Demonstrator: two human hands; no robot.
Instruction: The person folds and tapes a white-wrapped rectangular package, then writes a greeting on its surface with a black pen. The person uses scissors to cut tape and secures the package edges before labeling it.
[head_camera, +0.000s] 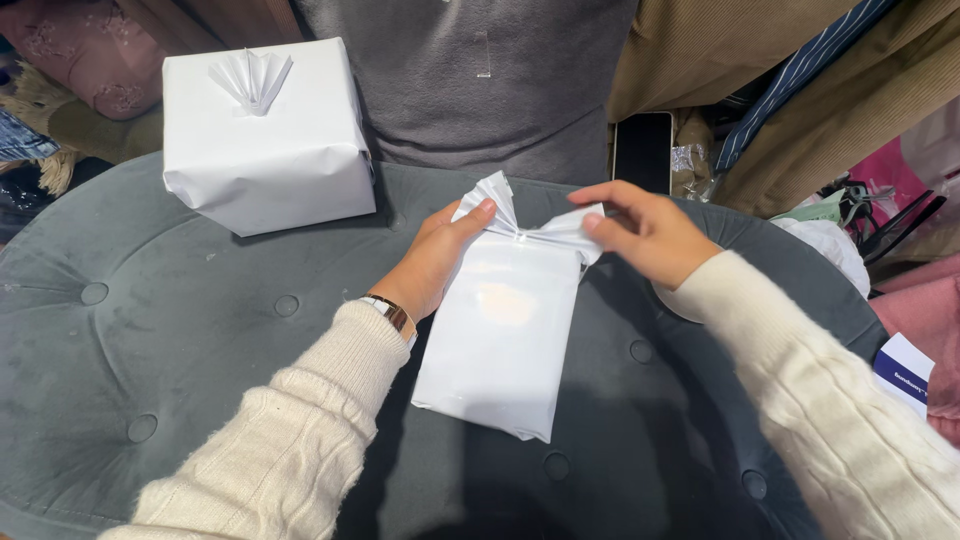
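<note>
White package (500, 335) lies on the grey cushion (180, 330), and the left hand (432, 262) and right hand (645, 232) pinch its paper bow (525, 225), which might tear if tugged hard.

Bystanders on and around the grey tufted ottoman (150, 330)

White wrapped box (265, 140) w/ pleated paper fan on top, far-left on ottoman; dark phone (642, 150) upright at far edge; grey garment (480, 70) behind; tan cloth & striped fabric (790, 90) upper right; pink stuff, white card (905, 372) at right edge.
</note>
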